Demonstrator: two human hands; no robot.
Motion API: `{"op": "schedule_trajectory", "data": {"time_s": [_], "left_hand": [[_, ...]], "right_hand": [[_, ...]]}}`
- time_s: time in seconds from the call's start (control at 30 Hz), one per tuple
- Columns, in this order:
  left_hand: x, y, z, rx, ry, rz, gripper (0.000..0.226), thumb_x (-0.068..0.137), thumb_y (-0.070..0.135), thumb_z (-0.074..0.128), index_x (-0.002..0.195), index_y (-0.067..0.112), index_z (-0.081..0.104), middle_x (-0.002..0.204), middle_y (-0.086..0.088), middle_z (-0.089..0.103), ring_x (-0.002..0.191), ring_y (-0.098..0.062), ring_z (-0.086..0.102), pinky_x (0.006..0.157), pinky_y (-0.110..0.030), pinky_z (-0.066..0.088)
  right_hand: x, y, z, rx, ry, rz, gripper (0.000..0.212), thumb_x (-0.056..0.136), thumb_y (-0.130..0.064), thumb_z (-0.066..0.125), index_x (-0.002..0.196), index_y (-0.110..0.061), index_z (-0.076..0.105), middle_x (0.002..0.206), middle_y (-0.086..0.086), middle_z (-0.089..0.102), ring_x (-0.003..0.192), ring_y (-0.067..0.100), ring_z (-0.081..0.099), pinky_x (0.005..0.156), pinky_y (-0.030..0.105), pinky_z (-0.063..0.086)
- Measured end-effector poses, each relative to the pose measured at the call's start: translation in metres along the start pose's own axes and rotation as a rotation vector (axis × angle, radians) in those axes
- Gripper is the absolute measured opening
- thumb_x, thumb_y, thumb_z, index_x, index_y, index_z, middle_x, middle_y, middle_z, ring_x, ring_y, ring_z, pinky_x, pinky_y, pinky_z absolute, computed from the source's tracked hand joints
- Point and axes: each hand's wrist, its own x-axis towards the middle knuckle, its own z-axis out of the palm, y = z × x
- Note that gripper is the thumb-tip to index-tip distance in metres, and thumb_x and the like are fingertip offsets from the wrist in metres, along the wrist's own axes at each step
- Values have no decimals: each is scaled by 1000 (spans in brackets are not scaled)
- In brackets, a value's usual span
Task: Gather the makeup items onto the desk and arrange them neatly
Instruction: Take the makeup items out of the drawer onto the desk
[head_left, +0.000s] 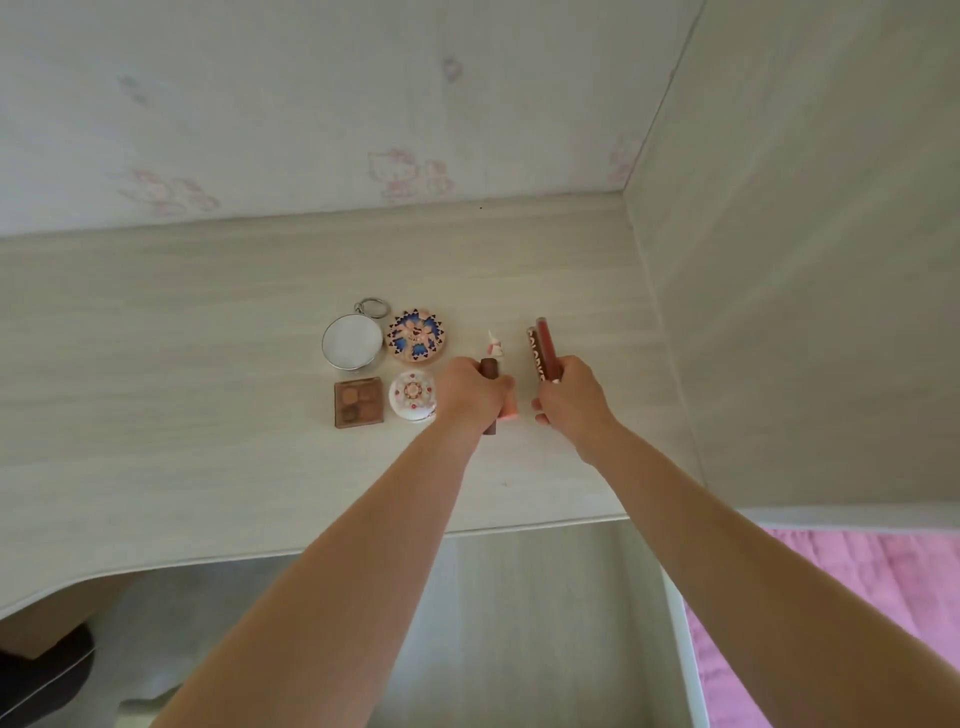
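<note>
I'm lining up tubes at 3 o'clock of the four compacts (384, 364) on the table (156, 322): my left grip (470, 392) curls round a brown tube (489, 370), my right grip (571, 397) pinches two lip tubes (543, 351). Next, I judge, set them parallel.

Three round compacts (417, 335), one square eyeshadow palette (359, 402), four slim tubes (543, 351), two hands (474, 391)

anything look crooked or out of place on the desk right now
Nothing is spilled or damaged. The four compacts form a tidy square, from the round mirror to the eyeshadow palette. Only the small white figure-topped tube leans slightly askew.
</note>
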Motion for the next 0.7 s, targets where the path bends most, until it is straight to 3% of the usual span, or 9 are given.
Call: {"op": "schedule_trajectory", "data": {"time_s": [0.07, 0.13, 0.2, 0.27, 0.33, 0.43, 0.53, 0.57, 0.7], "left_hand": [[6, 3, 0, 70, 19, 21, 11, 83, 11, 64, 79, 7, 54, 76, -13, 60, 56, -25, 54, 44, -27, 45], [12, 6, 1, 130, 39, 32, 12, 83, 13, 66, 83, 8, 55, 80, -11, 59, 67, -24, 56, 49, -28, 44], [17, 8, 2, 165, 35, 38, 14, 82, 13, 68, 85, 8, 55, 83, -11, 61, 72, -24, 57, 59, -30, 48], [18, 11, 2, 177, 33, 31, 16, 81, 12, 68, 89, 5, 56, 86, -14, 65, 72, -27, 62, 62, -34, 55], [18, 13, 3, 203, 33, 34, 18, 81, 12, 68, 93, 3, 58, 82, -13, 64, 62, -24, 61, 44, -27, 51], [19, 13, 3, 184, 43, 13, 16, 83, 14, 68, 82, 7, 54, 67, -7, 57, 40, -12, 51, 24, -14, 31], [21, 11, 1, 166, 49, -2, 16, 86, 14, 66, 82, 5, 54, 59, -4, 51, 25, -4, 48, 22, -12, 25], [22, 10, -1, 150, 46, -6, 15, 87, 14, 65, 85, 3, 55, 59, -5, 51, 24, 0, 47, 22, -12, 25], [24, 8, -4, 122, 74, 8, 19, 89, 17, 64, 93, 0, 58, 62, -3, 50, 38, -10, 47, 23, -12, 26]], "right_hand": [[5, -2, 2, -41, 5, -6, 31, 88, 0, 43, 117, -6, 51, 105, 15, 59, 92, 33, 64, 76, 46, 58], [11, -4, 5, -74, 12, -15, 34, 87, 0, 46, 120, -4, 50, 108, 16, 59, 96, 33, 63, 80, 48, 56], [14, -6, 8, -103, 15, -39, 33, 87, -4, 50, 120, -3, 51, 107, 14, 59, 95, 31, 61, 80, 42, 55], [14, -9, 10, -152, 26, -78, 30, 88, -12, 56, 116, -3, 52, 100, 8, 56, 86, 25, 56, 66, 30, 47], [15, -10, 14, -191, 37, -116, 29, 88, -20, 60, 111, -2, 54, 95, 5, 54, 79, 21, 51, 56, 26, 36], [14, -10, 18, -242, 55, -141, 31, 89, -27, 59, 105, 0, 56, 93, 7, 57, 77, 21, 51, 62, 26, 35], [15, -11, 19, -297, 77, -165, 32, 93, -28, 53, 102, 2, 59, 92, 10, 60, 78, 23, 52, 64, 27, 36], [15, -12, 18, -318, 76, -170, 30, 95, -25, 50, 103, 2, 60, 95, 12, 62, 80, 25, 54, 65, 28, 37], [16, -13, 16, -379, 71, -158, 23, 93, -10, 46, 107, 1, 61, 102, 15, 65, 89, 29, 58, 67, 29, 39]]}}
